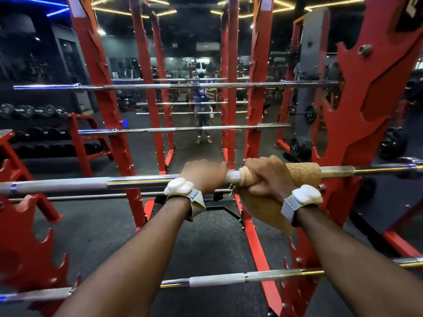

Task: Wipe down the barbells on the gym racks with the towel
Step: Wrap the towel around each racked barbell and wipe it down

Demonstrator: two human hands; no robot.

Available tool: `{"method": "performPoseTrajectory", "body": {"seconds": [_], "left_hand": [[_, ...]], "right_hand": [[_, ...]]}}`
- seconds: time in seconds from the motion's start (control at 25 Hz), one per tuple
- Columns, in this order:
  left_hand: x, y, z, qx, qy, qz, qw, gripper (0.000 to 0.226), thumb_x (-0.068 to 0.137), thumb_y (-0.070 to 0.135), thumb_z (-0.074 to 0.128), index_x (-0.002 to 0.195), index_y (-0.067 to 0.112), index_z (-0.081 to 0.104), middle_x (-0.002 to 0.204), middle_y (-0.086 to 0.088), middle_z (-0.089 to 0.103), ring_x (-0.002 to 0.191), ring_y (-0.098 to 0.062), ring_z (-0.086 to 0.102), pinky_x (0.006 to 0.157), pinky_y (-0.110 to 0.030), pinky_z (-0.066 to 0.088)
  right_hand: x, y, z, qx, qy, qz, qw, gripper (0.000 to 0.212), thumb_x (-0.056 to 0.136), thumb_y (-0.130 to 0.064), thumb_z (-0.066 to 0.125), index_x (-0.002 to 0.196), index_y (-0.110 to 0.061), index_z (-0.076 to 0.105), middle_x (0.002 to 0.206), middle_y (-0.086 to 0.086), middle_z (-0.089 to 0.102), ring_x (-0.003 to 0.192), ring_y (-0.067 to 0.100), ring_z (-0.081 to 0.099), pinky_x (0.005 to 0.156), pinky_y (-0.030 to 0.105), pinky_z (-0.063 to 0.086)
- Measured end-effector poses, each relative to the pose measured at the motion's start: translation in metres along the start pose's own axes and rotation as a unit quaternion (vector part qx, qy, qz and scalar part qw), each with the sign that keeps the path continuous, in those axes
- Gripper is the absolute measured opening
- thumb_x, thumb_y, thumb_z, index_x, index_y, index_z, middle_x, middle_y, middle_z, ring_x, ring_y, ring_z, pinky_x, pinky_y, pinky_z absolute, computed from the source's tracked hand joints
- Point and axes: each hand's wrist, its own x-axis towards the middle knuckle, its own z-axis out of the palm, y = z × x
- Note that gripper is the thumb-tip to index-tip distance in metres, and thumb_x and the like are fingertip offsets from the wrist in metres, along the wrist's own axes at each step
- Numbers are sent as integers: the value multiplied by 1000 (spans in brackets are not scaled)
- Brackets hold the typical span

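A chrome barbell lies across the red rack at waist height, running the full width of the view. My left hand grips its shaft near the middle. Just to the right, my right hand grips a tan towel wrapped round the same bar. A loose end of the towel hangs below the bar. A second barbell rests lower on the rack, under my forearms. Two more barbells sit on the rack beyond.
Red flame-cut uprights stand left and right of me. A mirror ahead reflects a person standing behind the bars. A dumbbell rack is at the left, weight plates at the right. The floor is dark rubber.
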Motion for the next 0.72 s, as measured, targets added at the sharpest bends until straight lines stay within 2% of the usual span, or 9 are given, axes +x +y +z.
{"method": "performPoseTrajectory", "body": {"seconds": [0.12,0.2,0.28,0.32,0.4,0.48,0.56,0.64,0.72], "left_hand": [[0,-2,3,-48,32,-34,998,54,93,52,32,74,13,64,72,-4,66,73,-27,62,60,-31,44],[5,-11,4,-166,26,-73,983,43,86,54,38,81,19,62,77,0,66,78,-25,61,62,-32,45],[12,-22,3,-313,31,-85,945,34,82,50,43,82,25,66,82,7,68,85,-18,63,74,-34,51],[15,-26,3,-354,46,-74,931,29,82,45,45,80,26,68,84,9,69,88,-15,63,80,-35,52],[14,-30,1,-369,77,-58,925,22,82,39,47,78,30,67,90,8,69,93,-11,62,88,-35,50],[12,-32,2,-367,88,-49,925,18,81,39,47,76,38,65,91,9,69,93,-10,63,88,-34,50],[11,-30,4,-367,80,-37,926,18,79,39,46,76,41,64,89,12,69,91,-8,64,86,-35,52],[14,-25,5,-362,70,-25,929,20,79,38,46,79,37,66,89,13,70,90,-8,65,85,-35,53],[18,-14,6,-355,66,-15,932,25,79,40,44,82,32,67,89,13,70,90,-10,65,83,-37,54]], "right_hand": [[11,-20,-4,15,-66,28,997,37,56,-48,63,75,-22,45,69,-3,61,73,27,63,65,37,35],[23,-35,-4,30,-108,40,993,33,61,-45,62,82,-22,52,79,0,68,83,28,66,67,35,34],[45,-58,1,25,-140,31,989,31,73,-44,61,94,-21,62,93,4,72,93,31,67,68,33,39],[56,-74,5,24,-143,25,989,33,79,-45,58,102,-21,64,100,5,72,97,31,68,71,34,43],[68,-106,13,-1,-128,12,992,41,88,-42,54,122,-19,62,119,7,69,112,29,64,83,36,47],[67,-126,25,-99,-62,-21,993,47,93,-37,48,134,-16,56,133,8,62,124,26,56,95,35,44],[57,-122,30,-147,-17,-44,988,52,86,-38,44,130,-16,60,128,7,65,118,26,59,92,35,45],[46,-100,26,-93,5,-75,993,56,70,-40,51,115,-12,68,107,7,72,98,27,66,79,35,49],[30,-65,18,-67,21,-64,995,52,60,-44,54,100,-12,67,84,4,68,74,27,64,64,35,44]]}}
